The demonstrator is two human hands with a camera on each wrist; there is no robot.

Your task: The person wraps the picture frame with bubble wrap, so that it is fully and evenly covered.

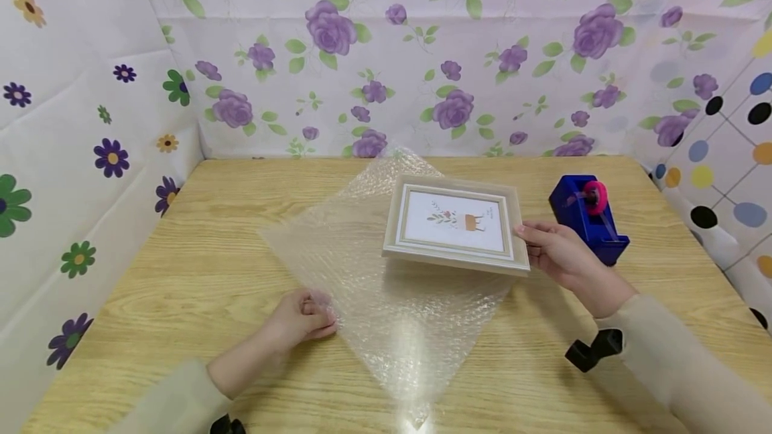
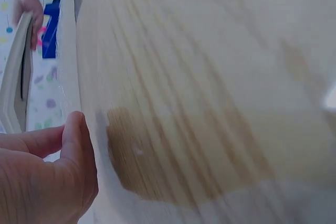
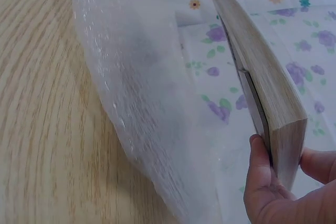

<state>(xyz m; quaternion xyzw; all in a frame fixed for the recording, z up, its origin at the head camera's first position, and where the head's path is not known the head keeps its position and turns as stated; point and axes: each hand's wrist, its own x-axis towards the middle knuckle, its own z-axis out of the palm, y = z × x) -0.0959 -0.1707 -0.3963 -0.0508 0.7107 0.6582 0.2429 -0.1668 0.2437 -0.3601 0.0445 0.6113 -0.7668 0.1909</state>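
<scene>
A sheet of clear bubble wrap (image 1: 362, 273) lies on the wooden table, turned so its corners point to the front, back and sides. My right hand (image 1: 557, 253) pinches the right edge of a picture frame (image 1: 449, 256), thumb on the front. The frame is held tilted over the sheet, its picture of a potted plant facing up and lying sideways. From the right wrist, the frame's pale wooden edge (image 3: 270, 72) shows between thumb and fingers. At the sheet's front left edge, my left hand (image 1: 298, 320) pinches the bubble wrap with curled fingers.
A blue tape dispenser (image 1: 588, 220) with a pink core stands right of the frame, just beyond my right hand. Floral cloth (image 1: 386, 59) hangs behind the table (image 1: 199, 240), with patterned cloths along both sides.
</scene>
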